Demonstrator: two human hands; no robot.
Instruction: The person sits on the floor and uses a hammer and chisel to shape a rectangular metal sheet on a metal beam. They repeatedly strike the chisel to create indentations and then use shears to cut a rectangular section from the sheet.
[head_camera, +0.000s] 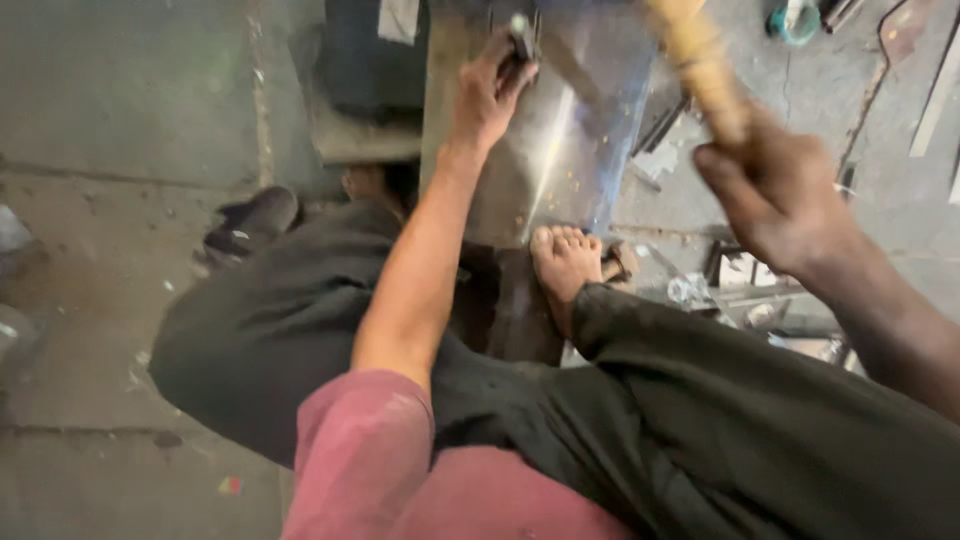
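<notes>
I am squatting on the floor, my knees in dark trousers below the camera. My left hand (487, 92) reaches forward and pinches a small dark metal tool (521, 38) upright on a shiny metal sheet (575, 140). My right hand (775, 195) is raised at the right, fist closed around a pale wooden handle (700, 62) that runs up out of the picture; its head is hidden. My bare foot (563, 262) rests on the near edge of the sheet.
The floor is rough concrete (110, 110). A dark sandal (252, 222) lies at the left. Metal strips and scraps (760, 290) lie at the right, with a teal round object (795, 22) at the top right. A dark block (372, 55) stands behind the sheet.
</notes>
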